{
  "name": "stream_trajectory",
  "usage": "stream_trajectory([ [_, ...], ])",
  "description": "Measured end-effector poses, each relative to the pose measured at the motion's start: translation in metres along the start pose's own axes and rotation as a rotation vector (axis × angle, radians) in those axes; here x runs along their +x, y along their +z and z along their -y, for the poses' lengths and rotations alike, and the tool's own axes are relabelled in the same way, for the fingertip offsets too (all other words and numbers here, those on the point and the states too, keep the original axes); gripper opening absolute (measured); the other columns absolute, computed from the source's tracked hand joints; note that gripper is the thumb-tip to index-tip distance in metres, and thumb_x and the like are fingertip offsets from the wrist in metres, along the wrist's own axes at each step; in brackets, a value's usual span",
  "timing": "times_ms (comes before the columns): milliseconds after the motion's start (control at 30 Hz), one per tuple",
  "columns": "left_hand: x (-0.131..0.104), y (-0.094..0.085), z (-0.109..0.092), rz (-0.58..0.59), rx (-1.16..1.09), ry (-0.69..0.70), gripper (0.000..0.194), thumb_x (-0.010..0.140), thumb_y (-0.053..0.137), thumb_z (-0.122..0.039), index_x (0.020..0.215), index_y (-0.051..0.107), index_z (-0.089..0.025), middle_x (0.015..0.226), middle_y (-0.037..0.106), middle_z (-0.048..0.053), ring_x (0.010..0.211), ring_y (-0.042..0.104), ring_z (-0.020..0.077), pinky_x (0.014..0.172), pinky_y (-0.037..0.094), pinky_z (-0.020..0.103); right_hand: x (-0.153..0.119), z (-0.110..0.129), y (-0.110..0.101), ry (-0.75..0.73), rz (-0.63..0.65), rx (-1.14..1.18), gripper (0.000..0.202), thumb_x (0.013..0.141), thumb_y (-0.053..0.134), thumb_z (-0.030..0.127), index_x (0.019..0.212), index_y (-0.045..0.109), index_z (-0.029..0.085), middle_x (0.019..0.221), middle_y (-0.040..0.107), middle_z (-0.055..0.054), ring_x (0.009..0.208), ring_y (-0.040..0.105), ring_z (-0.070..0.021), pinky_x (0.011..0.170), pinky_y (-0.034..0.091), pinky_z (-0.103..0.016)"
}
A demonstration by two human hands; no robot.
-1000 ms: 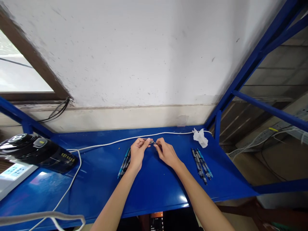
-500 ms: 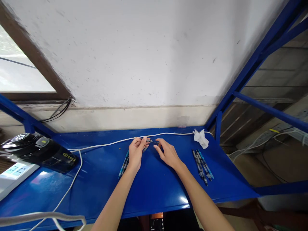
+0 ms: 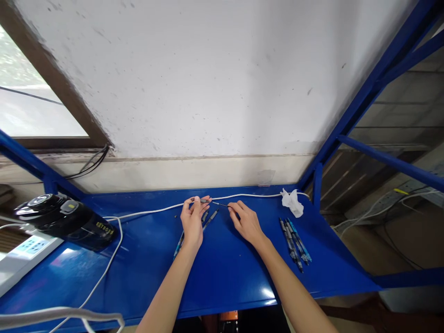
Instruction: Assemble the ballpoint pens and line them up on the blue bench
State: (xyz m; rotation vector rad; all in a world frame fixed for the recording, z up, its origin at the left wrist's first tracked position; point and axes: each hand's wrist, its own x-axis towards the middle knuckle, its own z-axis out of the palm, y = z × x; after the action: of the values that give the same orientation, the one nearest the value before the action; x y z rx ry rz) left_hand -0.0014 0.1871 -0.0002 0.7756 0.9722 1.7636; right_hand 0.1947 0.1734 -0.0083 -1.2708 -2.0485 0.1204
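Note:
My left hand is closed on a pen barrel, held level above the blue tabletop. A thin dark pen refill stretches from the barrel's right end to my right hand, whose thumb and fingertips pinch its far end. Whether the refill's left tip is still inside the barrel is too small to tell. Below my left hand lie several pens, grey and blue, partly covered by the hand and wrist. To the right of my right forearm rests a bunch of several grey and blue pens.
A crumpled white tissue lies at the back right, by a white cable running along the wall. On the left stand a black bottle, lying tilted in view, and a white power strip. Blue frame posts border the table.
My hands have moved slightly apart, and a longer stretch of the refill shows between them. The grey pens under my left hand are more exposed. The view has shifted slightly.

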Motion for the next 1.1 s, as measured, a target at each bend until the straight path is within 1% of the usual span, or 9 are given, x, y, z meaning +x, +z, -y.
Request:
stream_trajectory([
  [200,0.0001,-0.0003,-0.0002,0.014,-0.003,-0.025,0.039,0.093,0.078,-0.055,0.106,0.062,-0.022,0.11,0.084,0.012,0.103,0.081,0.0263,0.092,0.058,0.038,0.0003,0.0002,-0.0004,0.002,-0.003,0.015,0.026,0.114,0.045,0.03,0.124,0.069,0.029,0.097,0.068,-0.005,0.084,0.068,-0.022,0.073,0.051,-0.03],
  [467,-0.0026,0.0005,-0.0001,0.112,0.031,-0.075,0.036,0.096,0.074,-0.055,0.108,0.059,-0.024,0.11,0.084,0.011,0.102,0.082,0.0266,0.089,0.059,0.036,0.0004,-0.0002,-0.0004,-0.003,0.0,0.006,0.027,0.114,0.044,0.03,0.125,0.068,0.028,0.098,0.068,-0.005,0.085,0.068,-0.0216,0.074,0.051,-0.03],
  [733,-0.0026,0.0005,0.0005,0.117,0.035,-0.083,0.037,0.095,0.073,-0.056,0.107,0.058,-0.025,0.108,0.084,0.01,0.102,0.082,0.0267,0.089,0.059,0.036,0.0004,0.0017,-0.0014,-0.003,0.008,-0.014,0.027,0.114,0.045,0.03,0.125,0.069,0.028,0.098,0.069,-0.005,0.085,0.068,-0.0207,0.075,0.051,-0.029],
  [833,-0.0033,0.0007,0.0008,0.147,0.051,-0.086,0.036,0.095,0.075,-0.055,0.107,0.06,-0.025,0.107,0.084,0.01,0.103,0.081,0.0264,0.09,0.059,0.036,0.0005,0.0018,-0.0018,-0.008,0.017,-0.018,0.027,0.114,0.045,0.031,0.126,0.069,0.028,0.099,0.069,-0.006,0.086,0.069,-0.0206,0.076,0.052,-0.029],
  [967,-0.0043,0.0017,0.0031,0.215,0.054,-0.138,0.035,0.093,0.079,-0.052,0.105,0.065,-0.023,0.109,0.084,0.011,0.1,0.08,0.0237,0.093,0.059,0.037,0.0002,0.001,-0.0008,-0.019,0.031,-0.002,0.028,0.115,0.043,0.032,0.129,0.067,0.027,0.102,0.069,-0.006,0.088,0.069,-0.0211,0.077,0.054,-0.029],
  [1100,-0.0057,0.0033,0.0055,0.227,0.045,-0.181,0.038,0.091,0.081,-0.052,0.109,0.07,-0.02,0.108,0.083,0.013,0.095,0.08,0.0217,0.095,0.058,0.036,-0.0007,-0.0001,0.0024,-0.041,0.029,0.077,0.029,0.115,0.044,0.033,0.136,0.062,0.027,0.111,0.07,-0.009,0.097,0.071,-0.024,0.083,0.057,-0.034],
])
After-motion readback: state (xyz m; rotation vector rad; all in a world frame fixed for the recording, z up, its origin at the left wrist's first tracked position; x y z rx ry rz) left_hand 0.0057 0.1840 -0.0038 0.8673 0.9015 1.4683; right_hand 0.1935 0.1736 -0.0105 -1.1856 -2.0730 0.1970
